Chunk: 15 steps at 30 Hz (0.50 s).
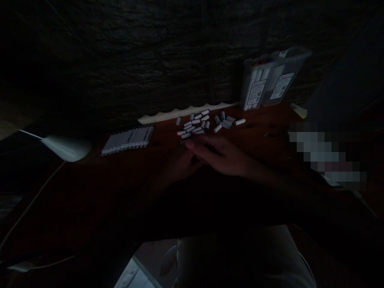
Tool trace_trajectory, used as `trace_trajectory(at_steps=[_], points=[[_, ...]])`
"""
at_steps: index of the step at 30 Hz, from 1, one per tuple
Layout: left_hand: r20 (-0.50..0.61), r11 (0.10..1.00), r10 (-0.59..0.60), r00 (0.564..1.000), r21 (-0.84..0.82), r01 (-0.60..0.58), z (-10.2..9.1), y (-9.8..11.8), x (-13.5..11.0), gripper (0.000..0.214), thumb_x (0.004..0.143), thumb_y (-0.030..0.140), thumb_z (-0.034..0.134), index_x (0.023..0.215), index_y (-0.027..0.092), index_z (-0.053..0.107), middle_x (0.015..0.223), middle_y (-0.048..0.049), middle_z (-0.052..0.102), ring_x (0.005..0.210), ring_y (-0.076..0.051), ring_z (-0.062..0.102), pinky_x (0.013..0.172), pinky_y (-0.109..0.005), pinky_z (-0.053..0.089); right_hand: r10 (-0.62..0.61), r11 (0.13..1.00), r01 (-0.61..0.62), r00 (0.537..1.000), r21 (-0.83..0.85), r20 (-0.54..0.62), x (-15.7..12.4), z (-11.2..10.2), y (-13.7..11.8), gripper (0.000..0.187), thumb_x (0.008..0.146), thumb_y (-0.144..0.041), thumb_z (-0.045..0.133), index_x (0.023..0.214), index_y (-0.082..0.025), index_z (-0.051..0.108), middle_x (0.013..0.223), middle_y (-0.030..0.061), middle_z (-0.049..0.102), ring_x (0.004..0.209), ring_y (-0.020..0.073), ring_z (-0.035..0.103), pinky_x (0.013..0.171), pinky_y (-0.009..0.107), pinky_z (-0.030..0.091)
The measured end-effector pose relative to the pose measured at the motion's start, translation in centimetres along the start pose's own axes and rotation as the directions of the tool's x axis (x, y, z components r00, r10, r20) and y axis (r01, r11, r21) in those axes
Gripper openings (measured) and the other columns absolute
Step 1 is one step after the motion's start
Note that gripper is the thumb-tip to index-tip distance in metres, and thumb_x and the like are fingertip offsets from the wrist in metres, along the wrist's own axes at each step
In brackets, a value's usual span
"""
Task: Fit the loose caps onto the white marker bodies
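Dim light covers the wooden table, where my two hands meet just in front of a scatter of small marker caps (196,121). My right hand (225,154) lies over the fingers of my left hand (181,163), its thumb stretched towards the left. Both look closed, fingertips pressed together. Whatever is between them is hidden by the fingers and the dark. A small pale piece (183,142), perhaps a cap, shows at the left fingertips. Left of the hands, white marker bodies (129,140) lie side by side in a row.
A clear plastic case (255,86) with several markers stands upright at the back right, its lid (283,78) open beside it. A white lamp-like object (67,148) and a cable (33,202) are at the left. A dark rough wall (168,56) rises behind. A blurred-out object (327,156) lies right.
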State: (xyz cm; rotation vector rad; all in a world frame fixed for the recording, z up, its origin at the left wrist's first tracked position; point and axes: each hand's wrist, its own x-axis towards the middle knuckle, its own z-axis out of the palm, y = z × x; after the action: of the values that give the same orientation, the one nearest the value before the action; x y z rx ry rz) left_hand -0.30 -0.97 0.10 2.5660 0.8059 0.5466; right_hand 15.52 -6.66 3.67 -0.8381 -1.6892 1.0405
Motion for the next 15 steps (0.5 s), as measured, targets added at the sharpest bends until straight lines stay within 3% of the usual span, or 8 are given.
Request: trace_trajectory(at_steps=[3,9,15], points=[[0.006,0.991,0.084,0.996,0.103,-0.084,0.24,-0.51,-0.38,0.031,0.089,0.022,0.057,0.119,0.012,0.054,0.125,-0.0127,0.061,0.116,-0.026,0.058,0.099,-0.042,0.05,-0.005,0.999,0.006,0.999,0.034,-0.036,0.14,-0.06,0.1,0.037,0.094,-0.046,0.048,0.074,-0.017,0.057,0.069,-0.0028,0.053,0.066,0.0083,0.051,0.065,0.022,0.041],[0.007,0.99,0.043,0.999,0.133,-0.043,0.63,-0.92,-0.52,0.029,0.09,0.024,0.054,0.116,0.011,0.057,0.117,-0.0164,0.064,0.11,-0.028,0.061,0.093,-0.046,0.053,-0.032,0.999,0.031,0.998,-0.021,-0.046,0.2,-0.15,0.08,0.026,0.095,-0.037,0.05,0.081,-0.017,0.06,0.073,-0.0015,0.057,0.071,0.0104,0.054,0.068,0.024,0.043],[-0.021,0.984,0.096,0.995,0.152,-0.092,0.39,-0.92,-0.49,0.031,0.089,0.024,0.057,0.119,0.015,0.058,0.125,-0.0141,0.062,0.117,-0.029,0.059,0.097,-0.046,0.051,-0.07,0.997,0.07,0.998,0.019,-0.005,0.26,-0.24,0.16,0.024,0.097,-0.038,0.047,0.088,-0.019,0.058,0.079,-0.0013,0.056,0.076,0.0107,0.055,0.072,0.024,0.044]])
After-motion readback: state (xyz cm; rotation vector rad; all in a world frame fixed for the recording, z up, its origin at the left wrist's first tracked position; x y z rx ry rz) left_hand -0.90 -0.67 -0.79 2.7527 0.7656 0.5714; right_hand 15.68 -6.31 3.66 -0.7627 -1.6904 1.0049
